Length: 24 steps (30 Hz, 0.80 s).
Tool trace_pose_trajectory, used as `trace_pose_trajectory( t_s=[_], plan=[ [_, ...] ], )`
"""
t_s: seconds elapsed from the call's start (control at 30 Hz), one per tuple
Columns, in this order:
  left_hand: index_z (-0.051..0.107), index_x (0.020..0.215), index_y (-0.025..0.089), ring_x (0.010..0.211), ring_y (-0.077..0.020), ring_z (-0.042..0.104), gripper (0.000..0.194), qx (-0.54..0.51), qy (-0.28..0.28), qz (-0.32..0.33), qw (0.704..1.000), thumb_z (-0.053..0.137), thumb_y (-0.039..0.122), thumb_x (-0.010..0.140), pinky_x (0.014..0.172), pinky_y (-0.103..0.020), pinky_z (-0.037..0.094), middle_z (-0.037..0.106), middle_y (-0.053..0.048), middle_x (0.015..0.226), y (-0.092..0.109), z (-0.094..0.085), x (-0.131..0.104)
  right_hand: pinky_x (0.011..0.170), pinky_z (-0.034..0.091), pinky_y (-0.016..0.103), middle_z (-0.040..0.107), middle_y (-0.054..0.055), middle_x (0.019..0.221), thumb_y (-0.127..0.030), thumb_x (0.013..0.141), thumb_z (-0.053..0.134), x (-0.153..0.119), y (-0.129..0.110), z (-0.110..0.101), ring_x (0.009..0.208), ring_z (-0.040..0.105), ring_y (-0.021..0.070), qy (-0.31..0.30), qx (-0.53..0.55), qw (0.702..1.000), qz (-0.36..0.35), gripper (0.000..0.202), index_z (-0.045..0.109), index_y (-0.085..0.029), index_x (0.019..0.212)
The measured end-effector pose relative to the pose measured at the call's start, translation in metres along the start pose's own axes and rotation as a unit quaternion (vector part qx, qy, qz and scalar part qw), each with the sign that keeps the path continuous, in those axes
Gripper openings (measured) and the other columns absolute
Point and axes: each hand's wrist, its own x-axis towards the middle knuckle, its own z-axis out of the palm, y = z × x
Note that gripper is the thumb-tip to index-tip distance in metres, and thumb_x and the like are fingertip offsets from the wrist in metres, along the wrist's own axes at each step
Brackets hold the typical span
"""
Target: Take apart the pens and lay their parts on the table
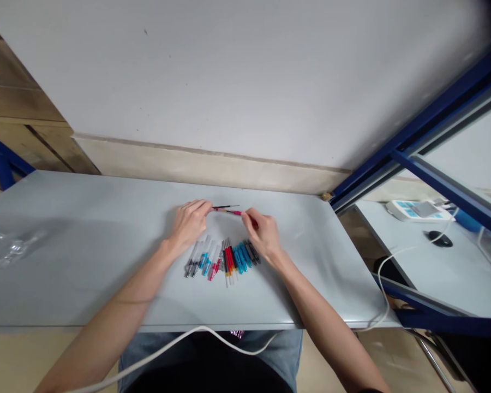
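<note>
Near the middle of the grey table (pixel 85 245), my left hand (pixel 191 220) pinches thin pen parts, among them a dark refill (pixel 225 207) with a fine tip pointing right. My right hand (pixel 263 232) is closed on a pink pen part (pixel 236 213), which lines up with a thin piece from the left hand. Below the hands lie clear barrels (pixel 196 254), a pink-ended barrel (pixel 214 269), red refills (pixel 229 257), blue pen parts (pixel 241 257) and dark grey pen parts (pixel 252 252), side by side.
Clear plastic wrapping (pixel 16 248) lies at the table's left. A white cable (pixel 384 284) hangs at the right edge and crosses over my lap. Beyond the blue frame (pixel 364 169), another table holds a black mouse (pixel 440 238) and a white device (pixel 417 211).
</note>
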Motion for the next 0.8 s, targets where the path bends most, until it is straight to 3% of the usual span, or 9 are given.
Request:
trace_pose_trajectory(
  t_s=[0.1,0.2,0.3,0.43,0.53,0.7,0.8],
  plan=[
    [0.064,0.089,0.02,0.085,-0.0211,0.065,0.028,-0.014,-0.014,-0.002,1.0,0.045,0.0,0.086,0.072,-0.031,0.041,0.072,-0.004,0.092,0.004,0.002,0.0,0.062,0.034,0.026,0.051,-0.001,0.064,-0.034,0.105,0.046,-0.002,-0.006,0.005,0.059,0.045,0.0139,-0.084,0.041,0.995,-0.032,0.034,0.061,-0.019,0.079],
    [0.065,0.091,0.021,0.085,-0.0206,0.066,0.032,-0.029,-0.028,-0.009,0.999,0.044,-0.002,0.082,0.071,-0.03,0.041,0.073,-0.003,0.093,0.007,0.003,-0.001,0.072,0.041,0.026,0.065,0.004,0.083,-0.028,0.103,0.052,-0.002,-0.008,0.007,0.074,0.057,0.0156,-0.169,0.111,0.976,-0.076,0.024,0.069,-0.018,0.088],
    [0.066,0.093,0.021,0.084,-0.0205,0.067,0.035,-0.042,-0.041,-0.019,0.998,0.044,-0.003,0.08,0.07,-0.03,0.041,0.074,-0.003,0.093,0.009,0.003,-0.001,0.072,0.043,0.025,0.069,0.003,0.086,-0.025,0.098,0.061,-0.002,-0.008,0.006,0.073,0.059,0.0149,-0.227,0.153,0.96,-0.051,0.011,0.07,-0.019,0.102],
    [0.068,0.097,0.021,0.085,-0.0209,0.068,0.037,-0.057,-0.042,-0.024,0.997,0.044,-0.002,0.081,0.07,-0.029,0.042,0.075,-0.004,0.094,0.011,0.003,-0.001,0.067,0.045,0.025,0.067,0.0,0.075,-0.029,0.093,0.07,-0.002,-0.007,0.003,0.068,0.058,0.0141,-0.27,0.182,0.945,-0.008,0.01,0.07,-0.018,0.093],
    [0.068,0.097,0.021,0.086,-0.0209,0.069,0.037,-0.064,-0.048,-0.027,0.996,0.044,-0.002,0.081,0.069,-0.029,0.042,0.075,-0.003,0.095,0.012,0.003,-0.002,0.07,0.047,0.026,0.072,0.002,0.078,-0.026,0.091,0.071,0.0,-0.007,0.003,0.071,0.062,0.0152,-0.301,0.203,0.932,0.001,0.011,0.072,-0.017,0.085],
    [0.067,0.097,0.022,0.087,-0.0204,0.071,0.035,-0.059,-0.063,-0.034,0.996,0.044,-0.002,0.083,0.067,-0.029,0.042,0.076,-0.002,0.098,0.014,0.002,-0.002,0.072,0.049,0.025,0.074,0.003,0.083,-0.009,0.089,0.064,0.0,-0.008,0.004,0.075,0.066,0.0153,-0.326,0.214,0.921,0.01,0.012,0.073,-0.016,0.09],
    [0.066,0.097,0.021,0.085,-0.021,0.071,0.032,-0.035,-0.069,-0.026,0.997,0.044,0.001,0.087,0.065,-0.03,0.041,0.076,-0.002,0.097,0.014,0.001,-0.002,0.073,0.048,0.025,0.072,0.002,0.083,-0.008,0.09,0.064,-0.001,-0.009,0.005,0.074,0.065,0.0146,-0.318,0.187,0.93,-0.005,0.013,0.073,-0.017,0.093]
  ],
)
